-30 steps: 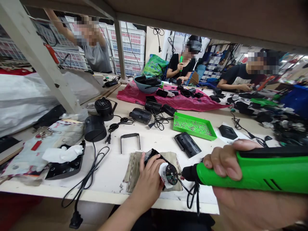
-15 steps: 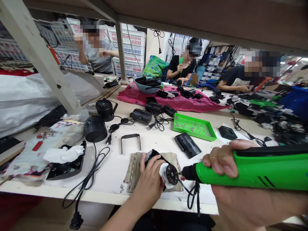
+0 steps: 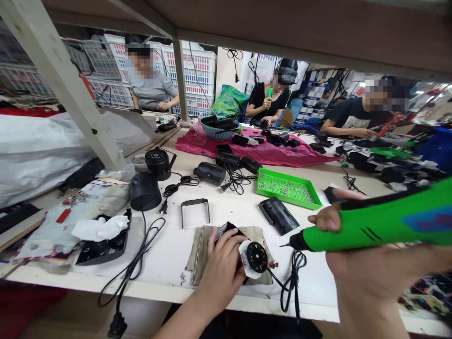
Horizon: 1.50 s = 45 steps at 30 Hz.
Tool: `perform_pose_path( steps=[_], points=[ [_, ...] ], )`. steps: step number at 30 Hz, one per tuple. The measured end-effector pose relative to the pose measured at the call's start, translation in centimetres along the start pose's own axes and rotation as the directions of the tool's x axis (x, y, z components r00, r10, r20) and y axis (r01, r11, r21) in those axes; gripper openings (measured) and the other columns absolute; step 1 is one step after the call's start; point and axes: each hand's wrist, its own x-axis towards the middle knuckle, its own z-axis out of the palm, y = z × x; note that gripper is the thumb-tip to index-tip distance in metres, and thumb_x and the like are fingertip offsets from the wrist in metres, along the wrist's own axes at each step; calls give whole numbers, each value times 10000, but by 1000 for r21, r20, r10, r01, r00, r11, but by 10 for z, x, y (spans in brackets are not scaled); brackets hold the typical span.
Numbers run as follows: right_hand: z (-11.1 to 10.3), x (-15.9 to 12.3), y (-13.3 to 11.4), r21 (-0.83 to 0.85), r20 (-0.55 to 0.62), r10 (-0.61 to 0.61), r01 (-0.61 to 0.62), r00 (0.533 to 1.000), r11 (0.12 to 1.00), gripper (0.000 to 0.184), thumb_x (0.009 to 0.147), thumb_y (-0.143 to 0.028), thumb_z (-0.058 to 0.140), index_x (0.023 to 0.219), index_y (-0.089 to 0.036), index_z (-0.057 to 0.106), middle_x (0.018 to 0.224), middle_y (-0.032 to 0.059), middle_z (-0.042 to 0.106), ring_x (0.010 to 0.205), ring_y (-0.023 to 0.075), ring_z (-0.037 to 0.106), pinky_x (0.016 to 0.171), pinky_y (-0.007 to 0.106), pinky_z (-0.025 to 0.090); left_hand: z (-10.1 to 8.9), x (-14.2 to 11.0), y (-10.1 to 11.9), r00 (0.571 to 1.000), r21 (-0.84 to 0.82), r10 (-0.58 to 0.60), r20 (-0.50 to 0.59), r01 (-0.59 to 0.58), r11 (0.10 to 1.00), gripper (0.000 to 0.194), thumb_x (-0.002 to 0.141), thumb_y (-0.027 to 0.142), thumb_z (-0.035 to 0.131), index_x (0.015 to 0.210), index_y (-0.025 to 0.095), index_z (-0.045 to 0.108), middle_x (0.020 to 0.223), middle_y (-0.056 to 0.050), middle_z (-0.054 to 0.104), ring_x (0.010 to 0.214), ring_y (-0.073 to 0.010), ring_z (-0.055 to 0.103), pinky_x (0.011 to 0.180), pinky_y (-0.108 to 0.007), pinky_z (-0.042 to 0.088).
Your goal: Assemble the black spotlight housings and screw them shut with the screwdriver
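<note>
My left hand and bare left forearm enter from the bottom edge, left of centre, with slim fingers and short fingernails. My right hand sits at the right of the frame, and my bare right forearm runs off the bottom edge. Dark fabric shows at the bottom edge, too dim to make out, so I cannot tell if it is mine.

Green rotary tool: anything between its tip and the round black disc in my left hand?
Nothing visible blocks it: only a gap separates the tip of the green rotary tool in the right hand from the round black disc in the left hand. The black cable lies lower, on the table.
</note>
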Motion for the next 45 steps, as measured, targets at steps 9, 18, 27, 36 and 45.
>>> perform_pose_path(
  steps=[9, 18, 27, 36, 45],
  points=[
    [-16, -24, 31, -501, 135, -447, 450, 884, 739, 152, 838, -249, 642, 983, -257, 599, 932, 47, 570, 938, 225, 559, 874, 405, 432, -5, 17, -2, 943, -340, -315, -111, 262, 903, 220, 893, 339, 520, 1043, 237, 644, 1078, -81, 681, 1062, -264, 606, 987, -505, 420],
    [17, -84, 78, -533, 448, 77, 197, 891, 823, 251, 862, -226, 548, 1094, -255, 455, 1027, 58, 556, 917, 211, 585, 801, 359, 515, -8, 23, 10, 934, -427, -358, -4, 322, 845, 279, 932, 386, 432, 1099, 273, 625, 1197, -60, 646, 1179, -253, 538, 1113, -582, 217],
    [3, -63, 83, -346, 326, 225, -105, 918, 932, 194, 793, -328, 661, 950, -217, 639, 966, 66, 644, 917, 237, 613, 819, 373, 502, -7, 12, 14, 984, -66, -147, 100, 154, 986, 542, 904, 543, 422, 1336, 219, 453, 1396, -127, 513, 1367, -328, 336, 1105, -681, 76],
    [-3, -52, 74, 168, -61, 267, -254, 962, 953, 274, 771, -334, 736, 982, -229, 595, 898, 3, 695, 799, 190, 689, 825, 399, 548, 11, 5, 16, 954, 197, -244, 176, 209, 958, 687, 787, 337, 618, 1389, 140, 354, 1500, -119, 379, 1414, -325, 242, 1113, -677, -48],
    [12, -36, 63, 323, -251, 176, -89, 952, 942, 220, 778, -281, 724, 959, -244, 605, 989, -11, 656, 812, 160, 689, 747, 354, 579, -2, 17, 15, 921, 81, -189, 341, 172, 982, 731, 767, 312, 608, 1422, 167, 318, 1515, -88, 356, 1427, -287, 218, 1130, -635, -80]
  ],
)
